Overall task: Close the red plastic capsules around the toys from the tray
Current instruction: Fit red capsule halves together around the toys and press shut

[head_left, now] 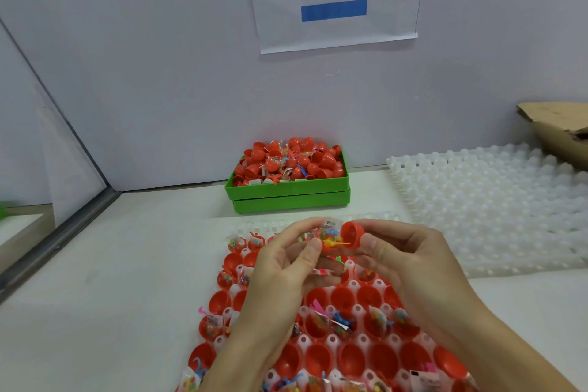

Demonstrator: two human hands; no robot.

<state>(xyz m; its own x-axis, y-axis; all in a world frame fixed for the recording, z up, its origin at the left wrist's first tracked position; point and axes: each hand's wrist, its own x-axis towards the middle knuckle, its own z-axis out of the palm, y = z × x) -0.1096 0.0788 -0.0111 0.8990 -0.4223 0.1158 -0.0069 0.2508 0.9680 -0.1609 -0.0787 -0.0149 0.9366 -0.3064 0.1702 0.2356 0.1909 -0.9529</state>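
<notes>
Two hands meet above the far edge of the white tray (pixel 346 342) of red capsule halves, many holding bagged toys. The left hand (pixel 280 267) has its grip pinching a capsule half stuffed with a toy packet (pixel 327 231) and a yellow toy (pixel 334 244); the right hand (pixel 410 259) has its grip curled round the other red capsule half (pixel 351 232), its open mouth facing the packet, the two halves just beside each other and not joined. Beyond them a strip of bare worktop (pixel 143 248) separates the tray from a green bin (pixel 286 192) heaped with capsules against the back wall. To the right lies a stack of white trays (pixel 490 210), its near edge close to the right wrist, with torn cardboard (pixel 560 127) behind. Left of the tray the worktop runs open to a metal rail (pixel 63 232).
</notes>
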